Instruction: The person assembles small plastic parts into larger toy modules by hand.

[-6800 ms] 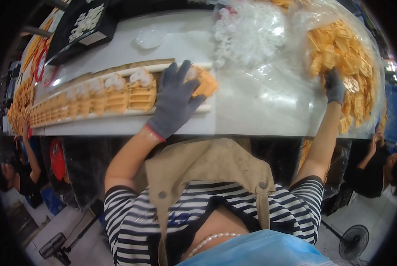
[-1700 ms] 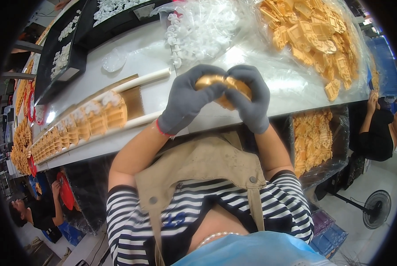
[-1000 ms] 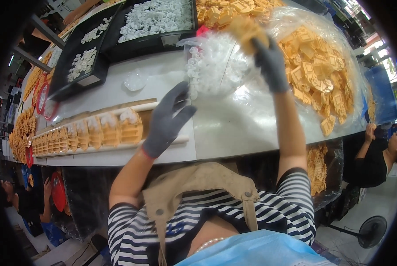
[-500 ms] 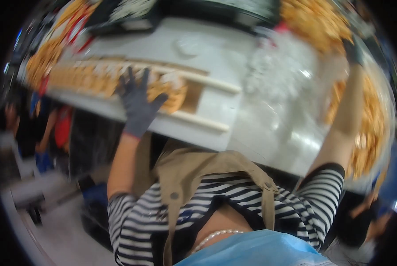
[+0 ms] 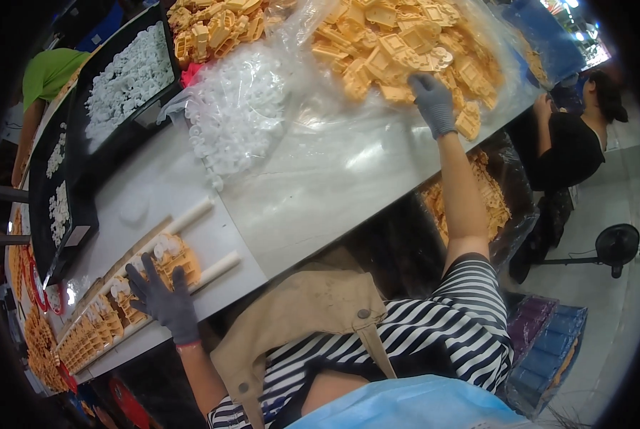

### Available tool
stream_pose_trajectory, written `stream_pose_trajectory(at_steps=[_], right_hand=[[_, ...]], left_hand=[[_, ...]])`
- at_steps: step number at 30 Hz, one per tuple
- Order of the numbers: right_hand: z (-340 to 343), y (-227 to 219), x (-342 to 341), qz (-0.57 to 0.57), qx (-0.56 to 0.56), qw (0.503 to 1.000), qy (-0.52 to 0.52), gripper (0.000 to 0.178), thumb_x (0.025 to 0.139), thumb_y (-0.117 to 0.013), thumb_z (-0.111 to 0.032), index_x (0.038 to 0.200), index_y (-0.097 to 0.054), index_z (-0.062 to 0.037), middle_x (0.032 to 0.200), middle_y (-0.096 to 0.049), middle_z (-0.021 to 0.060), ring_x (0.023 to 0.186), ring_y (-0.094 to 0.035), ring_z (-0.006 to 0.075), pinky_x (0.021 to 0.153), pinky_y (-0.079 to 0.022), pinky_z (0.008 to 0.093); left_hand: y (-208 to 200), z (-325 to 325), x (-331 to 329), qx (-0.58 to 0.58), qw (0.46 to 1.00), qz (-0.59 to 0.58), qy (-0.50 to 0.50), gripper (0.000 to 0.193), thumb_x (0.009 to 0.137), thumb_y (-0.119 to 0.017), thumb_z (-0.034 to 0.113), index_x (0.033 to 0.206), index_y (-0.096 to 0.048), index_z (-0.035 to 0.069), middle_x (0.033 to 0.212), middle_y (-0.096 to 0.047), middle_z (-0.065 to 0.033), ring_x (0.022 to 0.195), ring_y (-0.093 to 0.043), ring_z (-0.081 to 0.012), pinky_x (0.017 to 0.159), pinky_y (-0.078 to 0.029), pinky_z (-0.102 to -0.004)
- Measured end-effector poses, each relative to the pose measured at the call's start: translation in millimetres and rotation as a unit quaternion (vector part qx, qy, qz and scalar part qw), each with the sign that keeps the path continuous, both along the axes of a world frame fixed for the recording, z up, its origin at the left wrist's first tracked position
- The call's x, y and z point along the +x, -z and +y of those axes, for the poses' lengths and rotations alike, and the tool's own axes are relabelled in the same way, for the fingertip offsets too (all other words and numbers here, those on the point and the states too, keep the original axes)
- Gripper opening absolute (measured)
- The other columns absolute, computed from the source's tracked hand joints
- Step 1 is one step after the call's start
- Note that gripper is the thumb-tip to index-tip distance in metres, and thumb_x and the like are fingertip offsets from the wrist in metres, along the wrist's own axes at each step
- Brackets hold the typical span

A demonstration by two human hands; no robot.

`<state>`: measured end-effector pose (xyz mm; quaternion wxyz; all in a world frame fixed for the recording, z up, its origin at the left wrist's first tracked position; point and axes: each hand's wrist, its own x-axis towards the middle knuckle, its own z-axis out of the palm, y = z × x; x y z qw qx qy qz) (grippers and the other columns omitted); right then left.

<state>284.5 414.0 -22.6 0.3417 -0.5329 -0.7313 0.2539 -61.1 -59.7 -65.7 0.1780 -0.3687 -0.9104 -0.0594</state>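
My left hand (image 5: pixel 164 304), in a grey glove, lies open with fingers spread over a row of orange molded plastic parts (image 5: pixel 95 330). Two white rails (image 5: pixel 216 270) border the row, and small whitish pieces (image 5: pixel 167 247) sit on some of its parts. My right hand (image 5: pixel 434 107), also gloved in grey, reaches to the near edge of a big heap of loose orange plastic parts (image 5: pixel 470 75). Its fingers look curled in against one orange part; their tips are partly hidden. The heap rests on clear plastic sheeting (image 5: pixel 309 93).
A clear bag of white plastic pieces (image 5: pixel 237 107) lies mid-table. Black trays (image 5: pixel 84 175) with white pieces stand at the left, beyond the row. More orange parts fill a lined container (image 5: pixel 502 204) below the table edge. A person in black (image 5: pixel 570 146) is at the right.
The view has swung to the right and become sharper, bringing the orange heap nearer its middle. My left hand stays spread over the row, and my right hand is still at the heap.
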Motion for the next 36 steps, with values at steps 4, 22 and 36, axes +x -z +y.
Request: stream_pose_trajectory(at_steps=[4,22,36], right_hand=[[-9,8,-17,-0.198,0.148,0.969,0.017,0.051,0.078,-0.065,-0.051,0.103,-0.066,-0.0059,0.101,-0.066,0.0123,0.090,-0.065,0.0281,0.081,-0.050,0.0387],[-14,6,-2,-0.249,0.255,0.934,-0.017,0.020,0.084,-0.052,-0.011,0.103,-0.054,-0.0084,0.083,-0.064,0.0170,0.079,-0.064,0.0352,0.066,-0.051,0.0431],[-63,34,23,0.381,-0.193,0.904,-0.016,0.047,0.090,-0.052,-0.019,0.134,-0.045,-0.0032,0.115,-0.057,0.0123,0.097,-0.059,0.0149,0.075,-0.052,0.0280]], left_hand=[[-1,6,8,-0.002,1.000,-0.006,-0.010,0.071,0.089,-0.043,0.063,0.144,-0.037,0.019,0.151,-0.023,-0.0184,0.137,-0.022,-0.0412,0.110,-0.005,-0.0597],[5,23,20,-0.088,0.991,0.060,0.079,0.076,0.090,-0.039,0.063,0.147,-0.028,0.014,0.153,-0.023,-0.0132,0.141,-0.017,-0.0367,0.109,0.009,-0.0588],[-13,49,36,-0.049,0.987,0.039,0.148,0.067,0.091,-0.048,0.052,0.145,-0.035,0.015,0.153,-0.022,-0.0147,0.143,-0.012,-0.0316,0.111,0.011,-0.0526]])
